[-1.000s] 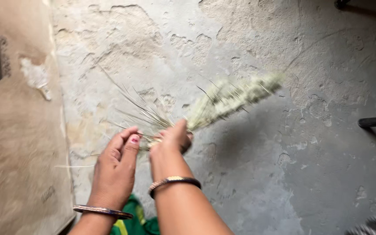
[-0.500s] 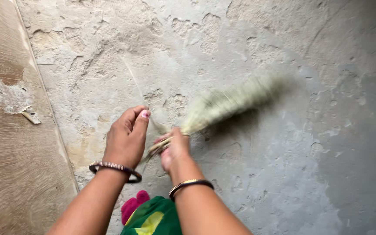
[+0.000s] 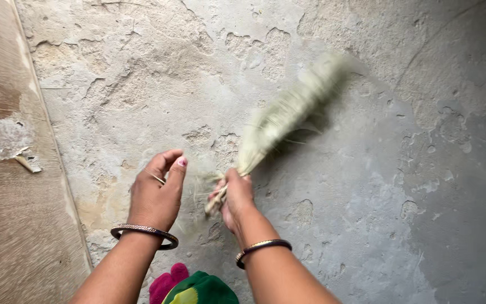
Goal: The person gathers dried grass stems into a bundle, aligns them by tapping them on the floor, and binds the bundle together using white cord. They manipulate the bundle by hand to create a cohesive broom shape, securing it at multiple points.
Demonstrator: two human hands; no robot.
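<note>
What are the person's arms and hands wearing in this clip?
Both forearms are bare, with no sleeves. The left hand has a thin metallic bangle at the wrist and pink polish on the thumbnail. The right hand wears a darker bangle with a gold edge.

Right hand (image 3: 234, 197) fisted; left hand (image 3: 156, 194) (half-curled) beside.
</note>
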